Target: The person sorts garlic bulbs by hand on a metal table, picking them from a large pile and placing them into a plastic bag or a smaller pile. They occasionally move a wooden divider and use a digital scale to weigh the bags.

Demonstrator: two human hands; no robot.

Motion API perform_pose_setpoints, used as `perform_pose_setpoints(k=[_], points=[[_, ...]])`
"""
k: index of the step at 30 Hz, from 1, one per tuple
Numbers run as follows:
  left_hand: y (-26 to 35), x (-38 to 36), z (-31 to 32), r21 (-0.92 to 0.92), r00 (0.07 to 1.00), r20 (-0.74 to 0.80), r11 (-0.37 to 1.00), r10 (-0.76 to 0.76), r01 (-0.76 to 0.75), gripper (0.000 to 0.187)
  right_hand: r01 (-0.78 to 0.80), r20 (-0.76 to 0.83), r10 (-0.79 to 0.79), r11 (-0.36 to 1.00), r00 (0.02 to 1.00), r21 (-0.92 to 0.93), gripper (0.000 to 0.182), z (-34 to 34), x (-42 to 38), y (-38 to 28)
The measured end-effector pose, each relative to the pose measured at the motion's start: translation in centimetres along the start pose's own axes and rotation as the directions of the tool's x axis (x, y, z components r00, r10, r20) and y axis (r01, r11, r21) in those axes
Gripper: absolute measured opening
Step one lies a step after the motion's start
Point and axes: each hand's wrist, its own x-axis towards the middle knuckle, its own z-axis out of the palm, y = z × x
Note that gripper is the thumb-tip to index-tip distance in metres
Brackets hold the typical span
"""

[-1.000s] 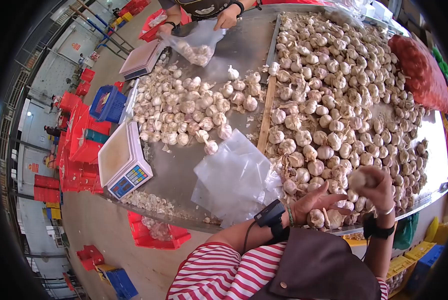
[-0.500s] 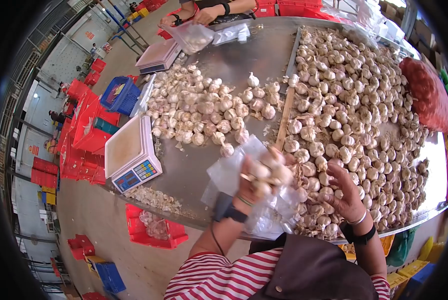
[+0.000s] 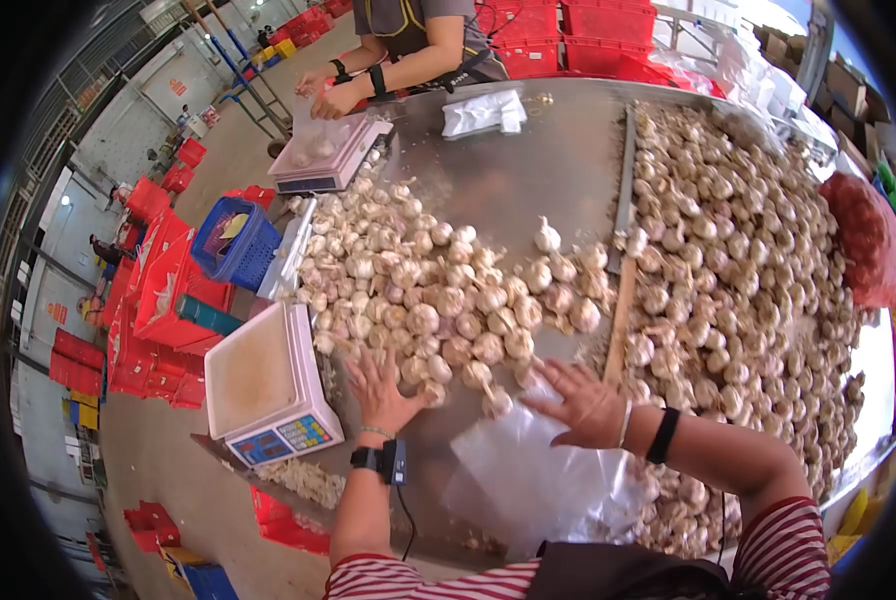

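Across the metal table [image 3: 538,150], garlic bulbs [image 3: 423,320] lie heaped beside a digital scale [image 3: 253,375]; at their near edge the left hand [image 3: 383,397] and right hand [image 3: 586,408], the latter by plastic bags [image 3: 528,480], have spread, released fingers.

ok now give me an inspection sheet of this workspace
Surface: metal table, partly bare
Job's things: garlic loose on both sides of a divider; clear bags lying near the table's front
Clutter: skin scraps beside the near scale
Left hand: fingers spread at the garlic's edge, nothing seen held
Right hand: open by the bags, contact unclear
Cables: black cable at the left wristband
Surroundings: person across the table; red crates; blue basket
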Motion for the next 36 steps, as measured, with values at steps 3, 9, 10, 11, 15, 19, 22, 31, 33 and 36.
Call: perform_pose_setpoints(k=[3, 9, 10, 11, 15, 19, 22, 31, 33, 36], points=[[-0.9, 2.4, 2.5, -0.018, 0.96, -0.183, 0.976, 0.212, -0.218, 0.109, 0.251, 0.046, -0.248, 0.962, 0.968, -0.11, 0.082, 2.1, 6.4, 2.0], [6.1, 7.3, 2.0, -0.01, 0.89, -0.102, 0.894, 0.445, -0.448, 0.081, 0.125, -0.155, -0.143, 0.985, 0.978, -0.12, 0.067, 3.5, 14.0, 7.1], [7.0, 8.9, 2.8, -0.025, 0.879, -0.136, 0.886, 0.456, -0.463, 0.079, 0.08, -0.177, -0.101, 0.989, 0.979, -0.123, 0.06, 3.2, 14.8, 8.2], [7.9, 10.9, 3.3, -0.04, 0.868, -0.17, 0.877, 0.467, -0.48, 0.076, 0.039, -0.195, -0.079, 0.979, 0.978, -0.199, 0.059, 2.4, 15.5, 9.4], [12.0, 21.8, 3.7, -0.069, 0.907, -0.245, 0.927, 0.343, -0.369, 0.067, -0.285, -0.209, 0.225, 0.901, 0.952, -0.327, 0.062, -1.8, 20.5, 15.8], [15.8, 25.2, -0.4, -0.134, 0.925, -0.268, 0.94, 0.27, -0.313, 0.064, -0.408, -0.282, 0.357, 0.9, 0.89, -0.15, 0.069, -7.6, 18.7, 16.5], [11.8, 20.8, -2.8, -0.293, 0.941, -0.306, 0.926, 0.145, -0.238, 0.071, -0.233, -0.383, 0.201, 0.972, 0.902, -0.039, 0.065, -9.8, 10.1, 15.0], [-2.1, 9.1, 1.5, -0.135, 0.958, -0.02, 0.95, -0.286, 0.281, 0.103, -0.693, -0.429, 0.783, 0.609, 0.45, 0.385, 0.039, -1.4, -22.5, 12.2], [0.3, 11.2, 1.7, -0.044, 0.97, -0.084, 0.973, -0.23, 0.227, 0.104, -0.686, -0.402, 0.846, 0.524, 0.35, 0.505, 0.039, 0.5, -25.0, 10.0], [5.5, 15.0, 1.5, -0.037, 0.985, -0.095, 0.989, -0.147, 0.144, 0.094, -0.717, -0.415, 0.82, 0.557, 0.395, 0.418, 0.044, 1.0, -25.9, 7.5]])
